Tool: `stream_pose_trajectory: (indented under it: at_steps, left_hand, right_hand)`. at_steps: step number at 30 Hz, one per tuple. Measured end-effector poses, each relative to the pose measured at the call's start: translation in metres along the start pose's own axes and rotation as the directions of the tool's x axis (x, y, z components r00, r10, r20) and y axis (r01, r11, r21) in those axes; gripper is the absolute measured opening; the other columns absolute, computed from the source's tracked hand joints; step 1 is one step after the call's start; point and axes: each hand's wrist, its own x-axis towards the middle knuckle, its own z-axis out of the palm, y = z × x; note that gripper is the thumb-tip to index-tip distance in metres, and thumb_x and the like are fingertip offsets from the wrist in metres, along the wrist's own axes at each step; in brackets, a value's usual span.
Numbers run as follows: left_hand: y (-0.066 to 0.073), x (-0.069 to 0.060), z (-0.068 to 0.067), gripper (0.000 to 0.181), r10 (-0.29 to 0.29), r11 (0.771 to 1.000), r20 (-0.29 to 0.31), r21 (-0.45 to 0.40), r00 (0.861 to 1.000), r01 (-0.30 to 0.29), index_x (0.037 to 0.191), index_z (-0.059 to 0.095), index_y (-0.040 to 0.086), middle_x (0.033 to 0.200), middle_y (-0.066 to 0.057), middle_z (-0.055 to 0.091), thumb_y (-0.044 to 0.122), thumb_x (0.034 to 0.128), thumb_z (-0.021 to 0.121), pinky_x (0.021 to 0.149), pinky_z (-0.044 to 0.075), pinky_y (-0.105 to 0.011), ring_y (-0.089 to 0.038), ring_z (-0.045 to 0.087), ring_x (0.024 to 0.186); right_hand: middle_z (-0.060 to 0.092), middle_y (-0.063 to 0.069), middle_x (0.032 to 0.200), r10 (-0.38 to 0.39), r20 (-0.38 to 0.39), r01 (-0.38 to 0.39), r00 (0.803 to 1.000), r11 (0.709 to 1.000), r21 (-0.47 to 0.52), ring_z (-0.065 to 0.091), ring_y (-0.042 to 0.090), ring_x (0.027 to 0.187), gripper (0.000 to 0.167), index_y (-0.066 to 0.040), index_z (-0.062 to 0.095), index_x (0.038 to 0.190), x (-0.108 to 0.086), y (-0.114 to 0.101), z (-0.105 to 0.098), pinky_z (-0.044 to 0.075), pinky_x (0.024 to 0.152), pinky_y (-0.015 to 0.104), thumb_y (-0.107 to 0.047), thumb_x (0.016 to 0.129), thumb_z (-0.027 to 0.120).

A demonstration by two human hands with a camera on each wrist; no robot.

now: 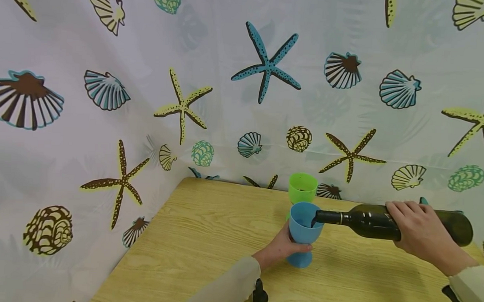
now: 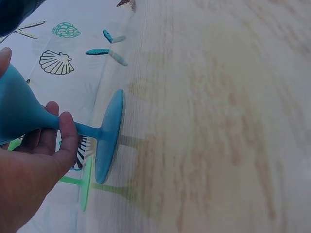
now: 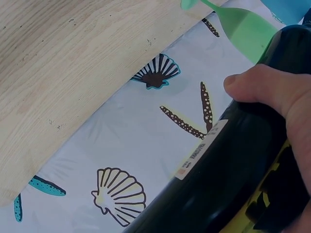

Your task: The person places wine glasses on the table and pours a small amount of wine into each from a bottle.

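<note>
In the head view, my left hand (image 1: 279, 249) grips a blue plastic goblet (image 1: 303, 231), its fingers around the stem and lower bowl. The goblet stands upright; whether its foot (image 2: 110, 137) touches the tabletop I cannot tell. My right hand (image 1: 422, 233) holds a dark wine bottle (image 1: 369, 221) by its body, tilted nearly level. The bottle's mouth is over the goblet's rim, and dark liquid runs from it into the bowl. In the right wrist view, the thumb lies across the bottle (image 3: 233, 160), which bears a small white label.
A green goblet (image 1: 302, 187) stands just behind the blue one, with something dark inside. Both are on a wood-grain table (image 1: 207, 230). A white curtain (image 1: 219, 119) printed with starfish and shells hangs along the table's back and left edges.
</note>
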Motion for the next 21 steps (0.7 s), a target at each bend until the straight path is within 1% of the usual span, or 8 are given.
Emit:
stream_pose_trajectory:
  at_steps: [4, 7, 21]
  left_hand:
    - [-0.0001, 0.0010, 0.0004, 0.079, -0.002, 1.000, -0.005, 0.015, 1.000, 0.002, 0.146, 0.022, 0.024, 0.135, 0.000, 0.042, 0.014, 0.0847, 0.071, 0.100, 0.037, -0.047, -0.022, 0.045, 0.121]
    - [0.0004, 0.0015, 0.0011, 0.079, 0.007, 1.000, -0.008, 0.021, 1.000, -0.007, 0.146, 0.023, 0.022, 0.135, -0.002, 0.042, 0.012, 0.0845, 0.071, 0.100, 0.038, -0.047, -0.022, 0.046, 0.121]
    - [0.0017, 0.0023, 0.0016, 0.080, -0.006, 1.000, -0.025, 0.030, 1.000, 0.007, 0.146, 0.022, 0.022, 0.135, -0.002, 0.042, 0.011, 0.0842, 0.071, 0.100, 0.037, -0.048, -0.023, 0.045, 0.121]
  right_hand:
    - [0.060, 0.021, 0.104, 0.003, -0.005, -0.003, 1.000, 1.000, 0.002, 0.056, 0.039, 0.090, 0.099, 0.006, 0.053, 0.114, -0.0007, -0.0001, -0.0001, 0.047, 0.068, 0.058, -0.031, 0.033, 0.096]
    - [0.060, 0.021, 0.104, -0.002, -0.010, 0.002, 1.000, 1.000, 0.001, 0.056, 0.039, 0.089, 0.099, 0.006, 0.053, 0.114, -0.0005, 0.0005, -0.0005, 0.047, 0.068, 0.058, -0.031, 0.033, 0.096]
    - [0.060, 0.020, 0.102, -0.024, -0.035, 0.024, 0.999, 1.000, -0.002, 0.057, 0.039, 0.087, 0.098, 0.006, 0.053, 0.114, 0.0003, 0.0018, 0.0001, 0.047, 0.066, 0.057, -0.031, 0.033, 0.095]
